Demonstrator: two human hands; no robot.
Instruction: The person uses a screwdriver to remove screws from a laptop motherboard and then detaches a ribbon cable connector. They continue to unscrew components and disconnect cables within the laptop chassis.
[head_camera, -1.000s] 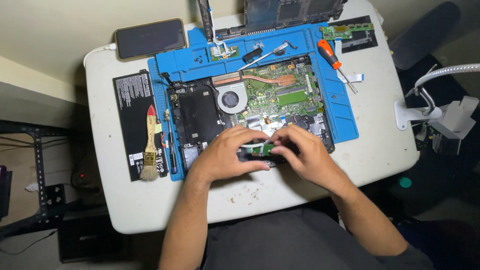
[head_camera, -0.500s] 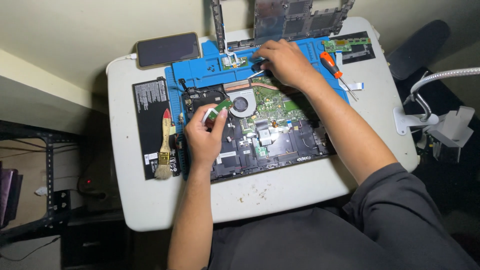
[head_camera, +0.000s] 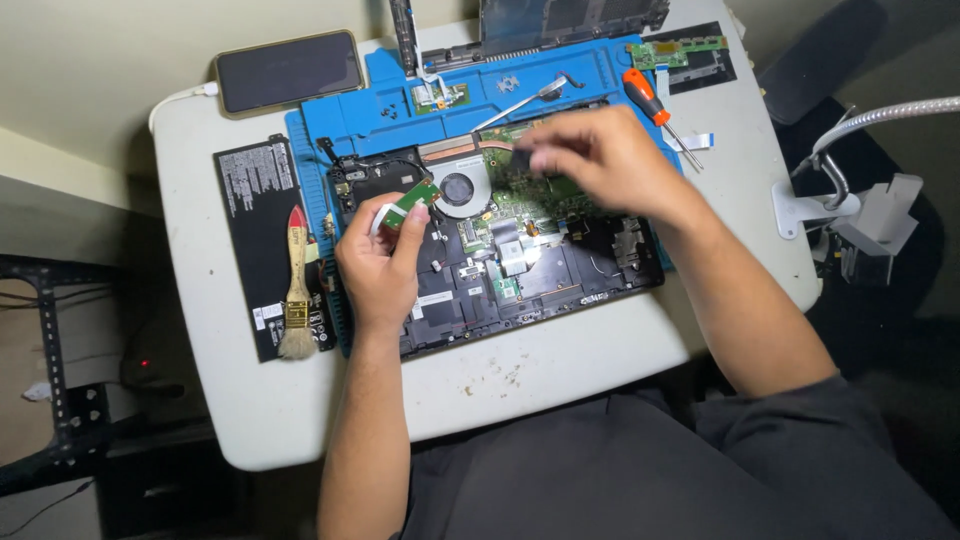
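An opened laptop base (head_camera: 560, 265) with its green circuit board and round fan lies on a blue work mat (head_camera: 390, 105) on a white table (head_camera: 250, 400). My left hand (head_camera: 378, 265) holds a small green circuit card (head_camera: 410, 200) over the laptop's left side, near the fan. My right hand (head_camera: 600, 160) hovers over the board's upper middle, pinching a small dark part (head_camera: 522, 160) between thumb and fingers.
A black flat battery (head_camera: 255, 225) and a wooden-handled brush (head_camera: 296, 290) lie left of the mat. A phone (head_camera: 290, 72) rests at the back left. An orange-handled screwdriver (head_camera: 650, 100) and tweezers (head_camera: 520, 102) lie on the mat. A gooseneck lamp clamp (head_camera: 830, 190) stands at the right edge.
My right hand came back from the mat's far edge to the board's middle, now pinching a small dark part. My left hand stayed over the laptop's left side with the green card.
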